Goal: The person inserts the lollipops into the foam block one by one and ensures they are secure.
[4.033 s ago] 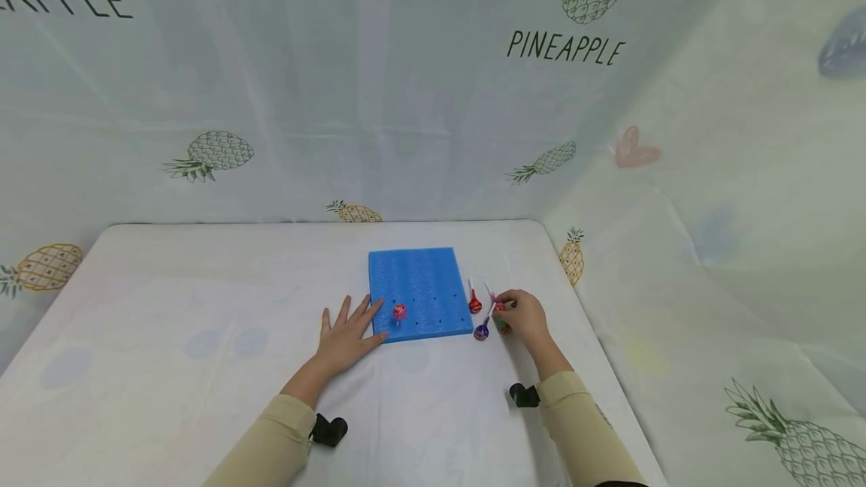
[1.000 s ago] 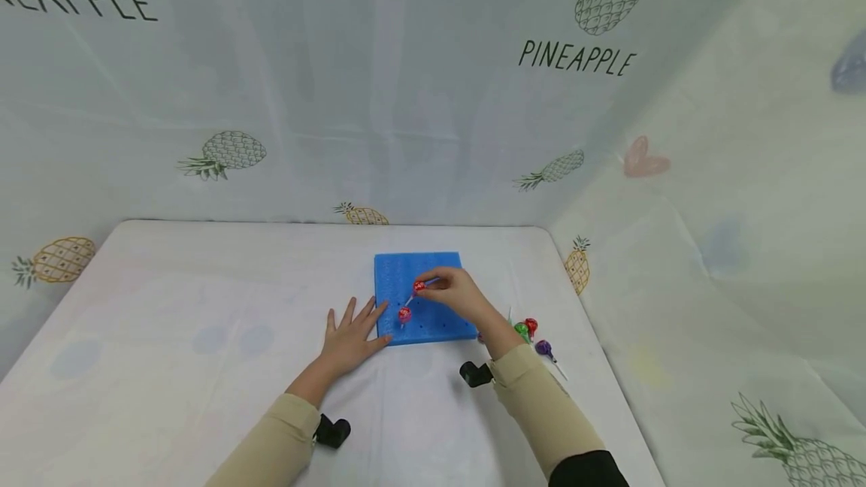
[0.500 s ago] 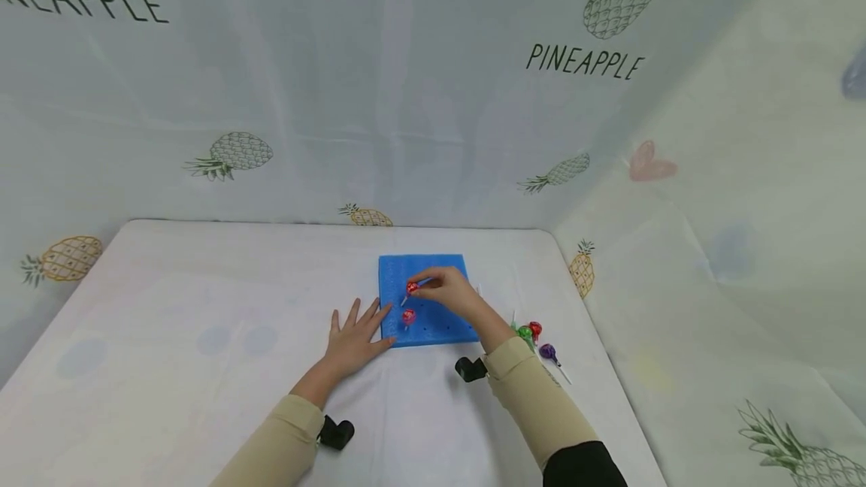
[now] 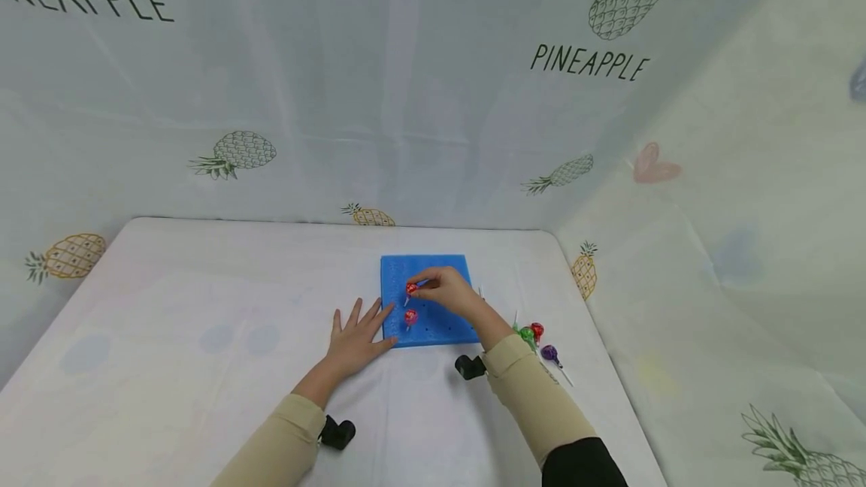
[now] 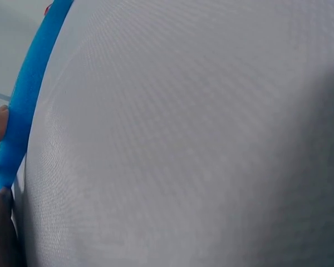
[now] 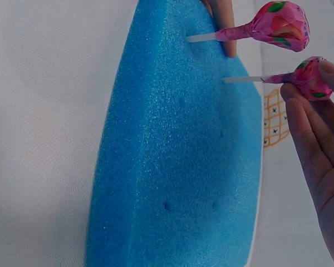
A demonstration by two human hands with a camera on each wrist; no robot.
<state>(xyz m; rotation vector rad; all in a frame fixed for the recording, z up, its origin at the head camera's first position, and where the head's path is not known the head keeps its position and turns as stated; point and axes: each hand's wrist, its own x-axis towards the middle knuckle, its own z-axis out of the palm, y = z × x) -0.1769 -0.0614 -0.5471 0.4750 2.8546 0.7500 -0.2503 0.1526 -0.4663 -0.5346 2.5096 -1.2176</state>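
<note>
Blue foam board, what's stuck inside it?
One pink-wrapped lollipop stands in the blue foam board; the buried end of its stick is hidden. The right hand pinches a second lollipop; whether that lollipop's stick is in, I can't tell.

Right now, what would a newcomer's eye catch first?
The bright blue foam block on the white table, a pink-wrapped lollipop standing in it. Just beyond that, the right hand pinches a second pink-wrapped lollipop. Farther right lie a green lollipop, red lollipop and purple lollipop.
</note>
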